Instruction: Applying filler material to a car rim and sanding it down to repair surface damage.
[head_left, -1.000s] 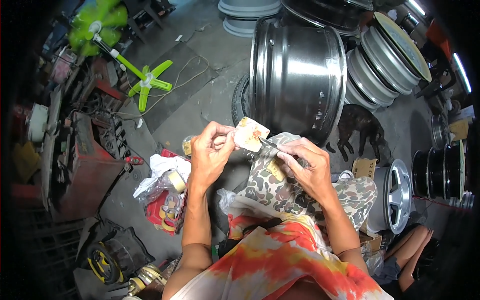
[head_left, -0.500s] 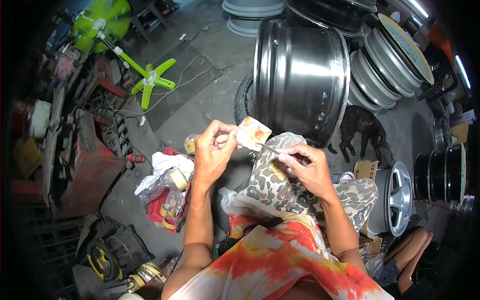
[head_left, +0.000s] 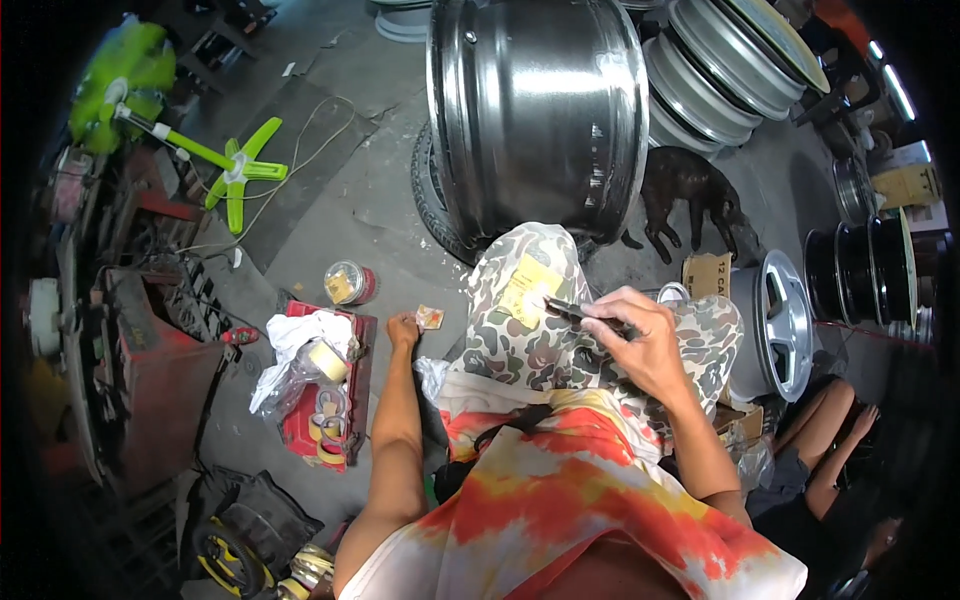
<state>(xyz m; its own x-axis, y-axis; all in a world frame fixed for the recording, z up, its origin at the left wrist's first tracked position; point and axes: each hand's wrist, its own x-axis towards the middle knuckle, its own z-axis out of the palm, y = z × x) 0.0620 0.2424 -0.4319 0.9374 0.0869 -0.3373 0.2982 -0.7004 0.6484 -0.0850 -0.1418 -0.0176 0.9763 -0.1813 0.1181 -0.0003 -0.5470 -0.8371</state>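
My left hand [head_left: 402,331] is low at the left, near the floor, its fingers closed at the edge of a small square card [head_left: 430,317] with orange and yellow stains. My right hand [head_left: 640,335] grips a slim dark tool [head_left: 566,309], whose exact kind I cannot make out. The tool points left, over a yellow paper-like piece [head_left: 528,290] lying on my camouflage-trousered leg. Ahead of my knees stands a large glossy black wheel rim [head_left: 535,120], with pale scuffs on its right side.
On the left are a round tin [head_left: 347,283], a red tray [head_left: 300,430] with tape rolls and white cloth, and a green fan [head_left: 236,175]. A black dog [head_left: 690,190] lies beyond my right knee. A silver wheel [head_left: 785,325] and another person's legs [head_left: 815,425] are at right.
My left hand has gone down and left with the stained card, away from the tool. My right hand has shifted slightly. The view has tilted, bringing the yellow piece into fuller sight.
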